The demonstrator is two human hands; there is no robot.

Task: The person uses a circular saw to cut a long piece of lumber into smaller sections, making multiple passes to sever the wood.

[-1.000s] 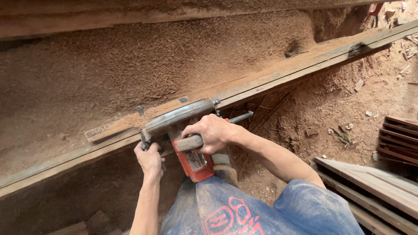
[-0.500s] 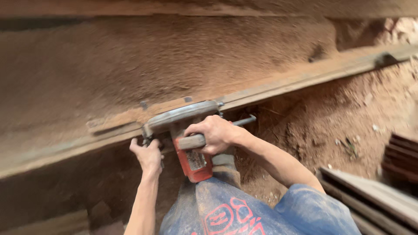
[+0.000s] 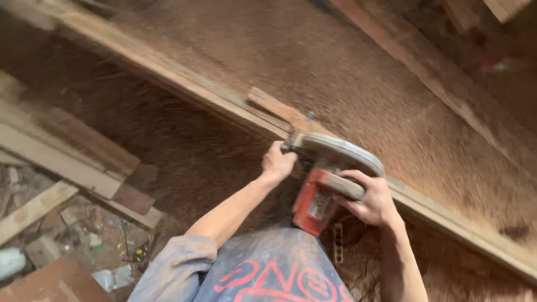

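The circular saw (image 3: 327,179), red-bodied with a rounded grey metal blade guard, sits on the near edge of a long wooden plank (image 3: 184,84) dusted with sawdust. The left hand (image 3: 278,163) is wrapped around the saw's front end. The right hand (image 3: 366,198) is wrapped around its grey handle.

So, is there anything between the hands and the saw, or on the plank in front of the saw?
Nothing visible. Both hands already grip the red circular saw: the left hand at its front, the right hand on the handle. The long plank ahead carries only sawdust.
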